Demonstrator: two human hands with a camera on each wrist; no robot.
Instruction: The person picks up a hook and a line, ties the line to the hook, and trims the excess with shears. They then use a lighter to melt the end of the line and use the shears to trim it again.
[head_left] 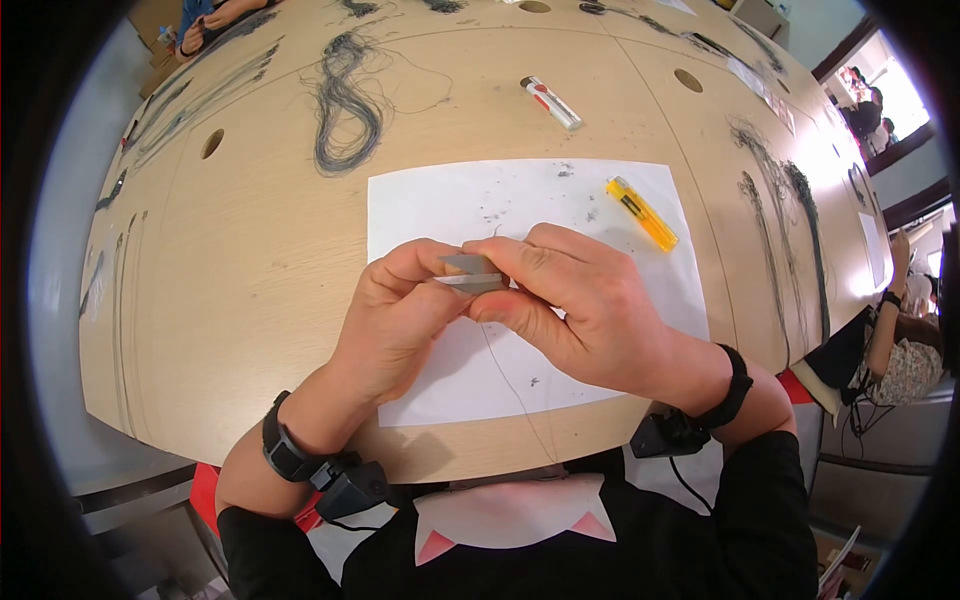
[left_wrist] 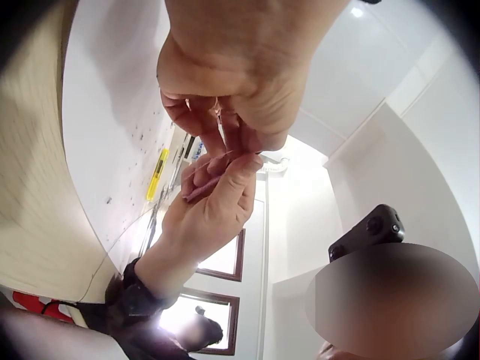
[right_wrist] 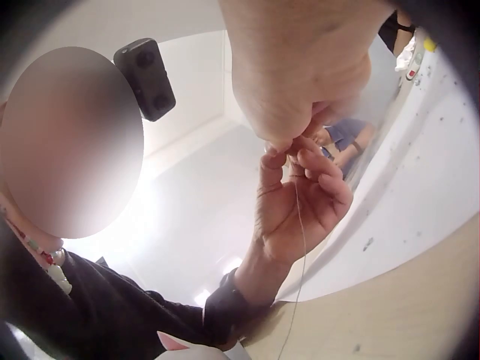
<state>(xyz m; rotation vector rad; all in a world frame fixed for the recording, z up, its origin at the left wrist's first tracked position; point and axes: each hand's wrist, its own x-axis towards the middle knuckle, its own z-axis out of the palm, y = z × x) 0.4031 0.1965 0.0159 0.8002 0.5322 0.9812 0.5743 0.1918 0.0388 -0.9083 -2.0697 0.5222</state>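
Both hands meet over a white sheet of paper (head_left: 430, 395) in the head view. Between their fingertips is a small, flat, shiny grey piece (head_left: 468, 283) that looks like a thin strip or blade; its exact kind I cannot tell. My left hand (head_left: 395, 315) pinches it from the left with thumb and forefinger. From the other side, the curled fingers and thumb of my right hand (head_left: 590, 300) grip it, covering its right end. A fine thread (head_left: 508, 378) trails from the fingers down across the paper; the right wrist view shows the thread (right_wrist: 301, 244) passing the left palm.
A yellow lighter (head_left: 642, 214) lies on the paper's right side among dark specks. Beyond the paper are a white-and-red lighter (head_left: 551, 104) and a looped bundle of grey thread (head_left: 345, 120). More thread strands (head_left: 805, 235) lie at right. Other people sit around the table.
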